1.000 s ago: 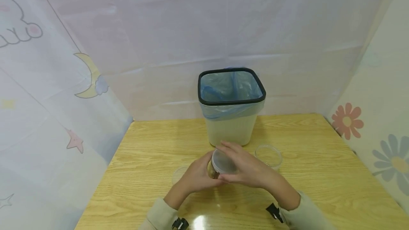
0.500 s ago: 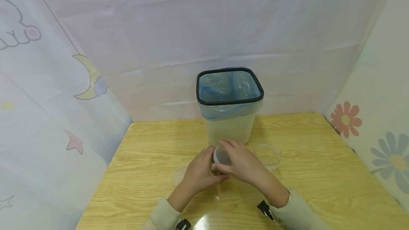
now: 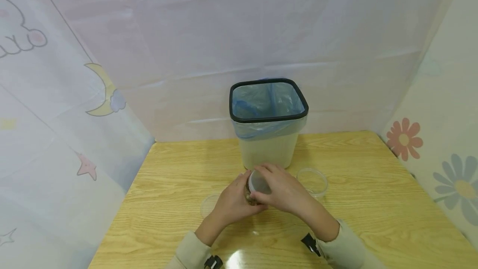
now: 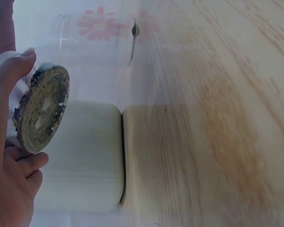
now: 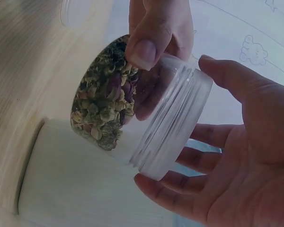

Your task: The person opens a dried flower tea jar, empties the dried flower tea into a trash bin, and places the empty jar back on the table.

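Observation:
A clear jar (image 5: 102, 101) of dried flower buds and petals is held up over the table, tilted. My left hand (image 3: 235, 200) grips its body, the thumb on one side and fingers on the other in the left wrist view. On the jar's mouth sits a frosted screw lid (image 5: 180, 125). My right hand (image 3: 284, 188) has its thumb and fingertips spread around that lid's rim, pinching it. Through the jar's base (image 4: 42, 109) packed dried bits show. From the head camera, both hands hide most of the jar.
Behind the hands stands a white waste bin (image 3: 269, 146) with a black rim and blue liner. Right of the hands is a clear round tub (image 3: 313, 169). A clear flat disc (image 3: 207, 207) lies left, partly behind the left hand, on the wooden table (image 3: 179, 177).
The right hand has turned on the lid, its thumb moving up and left. The left hand has shifted slightly up around the jar. Over the last half second both barely move.

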Tool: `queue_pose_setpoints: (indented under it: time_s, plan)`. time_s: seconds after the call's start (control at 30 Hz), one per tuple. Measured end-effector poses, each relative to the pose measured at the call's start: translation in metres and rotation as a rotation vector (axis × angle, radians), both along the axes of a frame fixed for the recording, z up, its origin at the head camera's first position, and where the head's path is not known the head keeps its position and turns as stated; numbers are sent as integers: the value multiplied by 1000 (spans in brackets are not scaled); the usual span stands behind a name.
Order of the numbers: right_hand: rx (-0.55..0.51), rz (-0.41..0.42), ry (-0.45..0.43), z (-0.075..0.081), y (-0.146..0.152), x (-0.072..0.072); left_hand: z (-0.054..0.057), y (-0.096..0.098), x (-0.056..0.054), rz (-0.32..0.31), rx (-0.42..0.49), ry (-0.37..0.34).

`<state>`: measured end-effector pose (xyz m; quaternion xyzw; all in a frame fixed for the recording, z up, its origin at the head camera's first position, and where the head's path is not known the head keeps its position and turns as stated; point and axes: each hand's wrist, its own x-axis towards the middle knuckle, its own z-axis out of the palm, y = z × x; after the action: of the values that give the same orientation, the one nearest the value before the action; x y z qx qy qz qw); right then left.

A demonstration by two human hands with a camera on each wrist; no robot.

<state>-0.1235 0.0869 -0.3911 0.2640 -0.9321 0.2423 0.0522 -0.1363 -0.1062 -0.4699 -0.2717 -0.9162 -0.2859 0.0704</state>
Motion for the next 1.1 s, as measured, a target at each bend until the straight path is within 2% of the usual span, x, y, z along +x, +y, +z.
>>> queue_pose_setpoints:
  time_s: [0.1, 0.2, 0.37, 0.5, 0.67, 0.9, 1.1]
  plan:
    - [7, 57, 16, 1, 2, 0, 0, -2, -1, -28, 56, -79]
    - [5, 121, 24, 0, 5, 0, -1, -5, -2, -62, 84, -128]
    - [0, 209, 28, -1, 11, 0, -3, -9, -3, -108, 91, -163]
    - [-5, 233, 17, -1, 13, 0, -2, -10, -5, -122, 91, -170]
    - [-43, 168, -40, 0, 11, -2, 2, -7, -5, -87, 81, -157]
    - [-40, 18, -92, -1, 6, -5, 4, 1, -3, -13, 15, -24]
    - [-8, -26, -102, -2, 4, -5, 3, 2, -3, 7, -36, 34]
